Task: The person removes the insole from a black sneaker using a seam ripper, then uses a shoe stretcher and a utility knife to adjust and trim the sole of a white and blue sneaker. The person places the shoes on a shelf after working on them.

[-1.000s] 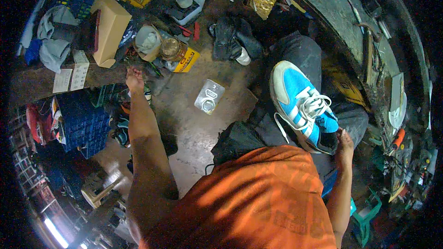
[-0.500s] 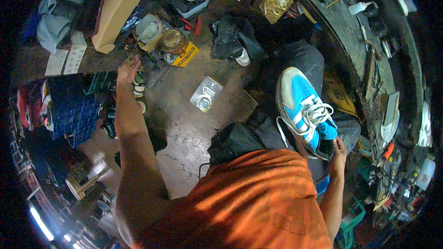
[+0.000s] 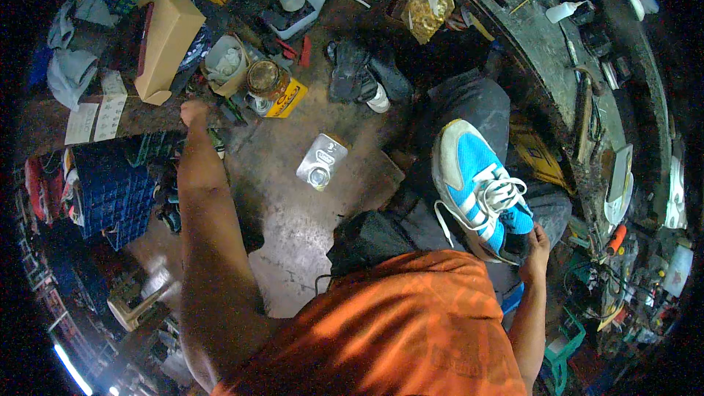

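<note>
My left hand [image 3: 193, 112] reaches to the cluttered edge of a low wooden bench at the left, beside small dark items; its fingers are bent down, and what they touch is hidden. My right hand [image 3: 536, 246] grips the heel of a blue and white sneaker [image 3: 469, 169], which lies toe-away on my dark-trousered leg with white laces loosely hanging. Near the left hand are a cardboard box [image 3: 167, 40], a pale bucket [image 3: 222, 62], a brown jar [image 3: 262, 77] and a yellow box [image 3: 287, 99].
A shiny metal tin [image 3: 323, 161] lies on the floor before me. Behind it are black shoes [image 3: 350, 70] and a bag of yellowish material [image 3: 427, 11]. A cluttered dark bench [image 3: 539, 51] curves along the right. Blue crates [image 3: 117, 198] stand below the left bench.
My left hand has moved left onto the bench edge, its raised fingers now turned down. The sneaker and right hand appear slightly lower in view, with little change between them.
</note>
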